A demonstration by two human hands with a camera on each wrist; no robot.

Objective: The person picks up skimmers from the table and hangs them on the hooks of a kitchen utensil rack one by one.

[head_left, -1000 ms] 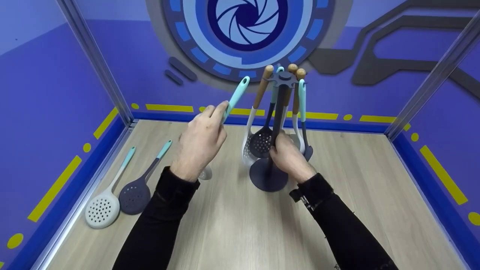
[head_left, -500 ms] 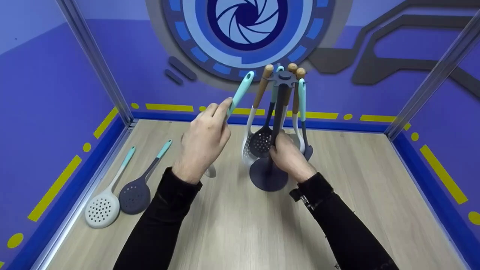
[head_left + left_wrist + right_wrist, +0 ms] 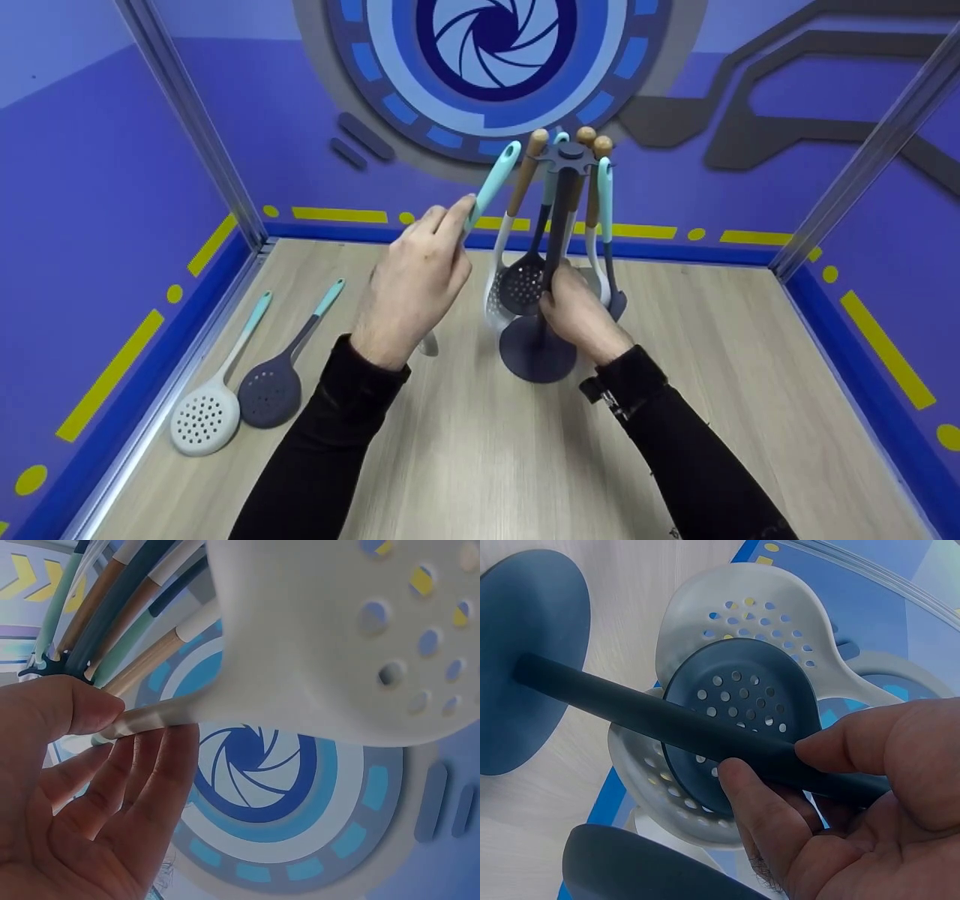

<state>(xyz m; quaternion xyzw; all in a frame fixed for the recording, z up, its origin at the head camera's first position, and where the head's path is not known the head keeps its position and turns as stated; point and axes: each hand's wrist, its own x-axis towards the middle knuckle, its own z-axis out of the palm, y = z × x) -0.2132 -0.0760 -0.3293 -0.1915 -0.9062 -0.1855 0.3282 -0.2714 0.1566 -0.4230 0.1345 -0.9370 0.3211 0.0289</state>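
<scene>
skimmer (image 3: 307,652), pale, perforated and mint-handled, is pinched by left hand (image 3: 416,277) while right hand (image 3: 581,307) grips dark stand (image 3: 558,225).

Head cam's bright, soft shadows on tbl (image 3: 465,450); wrist cams dim.

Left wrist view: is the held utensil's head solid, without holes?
No, the left hand holds a pale utensil whose head is perforated.

Eight o'clock from the dark-grey, round-based utensil stand (image 3: 559,225), on the pale wood-grain table (image 3: 465,450), lies a mint-handled off-white perforated turner (image 3: 204,420), with a mint-handled dark-grey perforated turner (image 3: 270,390) at its two o'clock. A wooden-handled white perforated utensil (image 3: 518,196) hangs at the stand's nine o'clock.
</scene>
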